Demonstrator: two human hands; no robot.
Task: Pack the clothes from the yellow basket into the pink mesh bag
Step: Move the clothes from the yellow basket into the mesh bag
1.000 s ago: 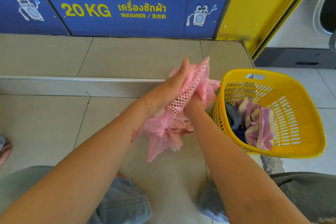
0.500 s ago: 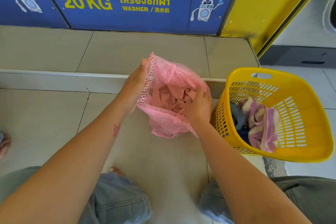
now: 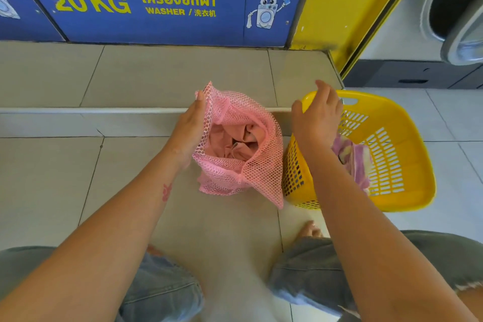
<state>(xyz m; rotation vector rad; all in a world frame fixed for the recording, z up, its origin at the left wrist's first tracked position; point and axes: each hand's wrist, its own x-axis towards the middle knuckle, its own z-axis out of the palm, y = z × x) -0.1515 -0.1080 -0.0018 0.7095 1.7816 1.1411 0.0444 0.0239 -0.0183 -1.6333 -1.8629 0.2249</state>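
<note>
The pink mesh bag (image 3: 243, 149) sits on the tiled floor (image 3: 52, 178) with its mouth open, pink cloth (image 3: 232, 142) bunched inside; the left hand (image 3: 190, 128) presses flat against the bag's left rim, its grip closed on that edge; the right hand (image 3: 317, 115) hovers spread and empty above the yellow plastic basket (image 3: 400, 165), just right of the bag; a purple-and-yellow striped garment (image 3: 358, 162) lies in the basket.

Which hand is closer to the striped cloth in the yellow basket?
Right. The right hand hovers open over the basket, just above the striped cloth; the left hand holds the pink mesh bag beside it.
</note>
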